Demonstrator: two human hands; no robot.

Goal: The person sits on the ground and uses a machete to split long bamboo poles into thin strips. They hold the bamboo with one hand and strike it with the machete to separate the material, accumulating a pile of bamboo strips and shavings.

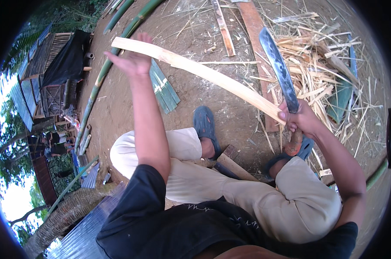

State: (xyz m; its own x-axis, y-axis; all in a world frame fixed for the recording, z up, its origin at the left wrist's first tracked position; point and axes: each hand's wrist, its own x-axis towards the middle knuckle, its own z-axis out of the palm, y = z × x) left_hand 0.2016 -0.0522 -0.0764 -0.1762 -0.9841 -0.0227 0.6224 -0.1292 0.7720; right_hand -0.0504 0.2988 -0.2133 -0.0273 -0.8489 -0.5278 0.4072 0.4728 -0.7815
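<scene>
A long, pale, slightly curved strip of split bamboo [212, 78] spans the space before me from left to right. My right hand [302, 118] is closed round the handle of a machete [276, 60] and also pinches the strip's right end under its thumb. The dark blade points up and away; the handle's orange butt shows below the fist. My left hand [135, 62] is open, palm up, thumb and fingers spread, at the strip's far left end. The strip crosses over its fingers, which are partly hidden; whether it rests on them I cannot tell.
Shavings and split pieces [312, 64] lie heaped at the right beside a brown plank [252, 26]. Green bamboo slats [163, 88] lie beyond my knees. A long green bamboo pole [98, 82] runs along the left. A wooden block [234, 166] sits between my shoes.
</scene>
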